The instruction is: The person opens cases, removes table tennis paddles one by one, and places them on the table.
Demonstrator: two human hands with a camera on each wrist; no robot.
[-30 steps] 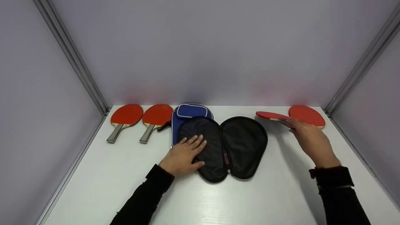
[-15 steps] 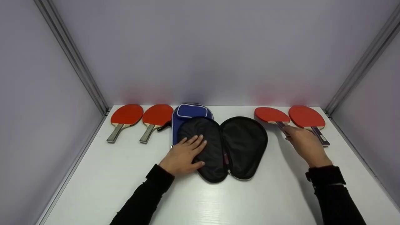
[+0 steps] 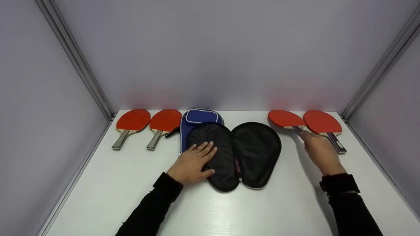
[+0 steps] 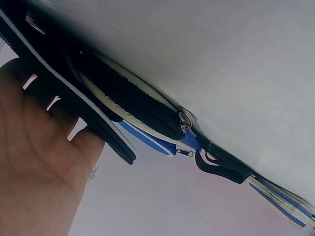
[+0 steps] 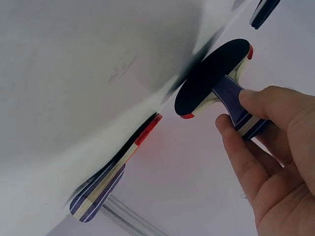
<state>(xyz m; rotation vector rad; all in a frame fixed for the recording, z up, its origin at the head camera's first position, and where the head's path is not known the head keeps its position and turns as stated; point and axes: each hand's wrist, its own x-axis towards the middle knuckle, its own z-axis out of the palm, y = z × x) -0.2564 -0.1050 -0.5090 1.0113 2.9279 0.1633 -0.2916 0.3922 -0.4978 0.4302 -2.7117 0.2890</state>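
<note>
My right hand [image 3: 320, 150] grips the purple-striped handle of a table tennis paddle [image 3: 284, 118] at the back right. The paddle's red face is up and its handle tilts above the table; in the right wrist view its underside [image 5: 214, 76] is black, and thumb and fingers pinch the handle. Fingers spread, my left hand [image 3: 193, 165] rests on the left half of a black zippered paddle case [image 3: 257, 154], which lies unfolded mid-table. Something reddish shows at the case's fold. In the left wrist view the palm [image 4: 39, 162] is under the case's zipped edge.
Partly under the black case is a blue case [image 3: 201, 116] with white piping. Another red paddle [image 3: 322, 122] lies right of the held one. Two red paddles [image 3: 133, 120] with grey handles lie at the back left. Walls enclose the white table [image 3: 210, 213] at back and sides.
The held paddle has turned from nearly edge-on to red face up, and my right hand has shifted slightly left. This uncovers the right paddle's handle. My left hand and the black case stay put.
</note>
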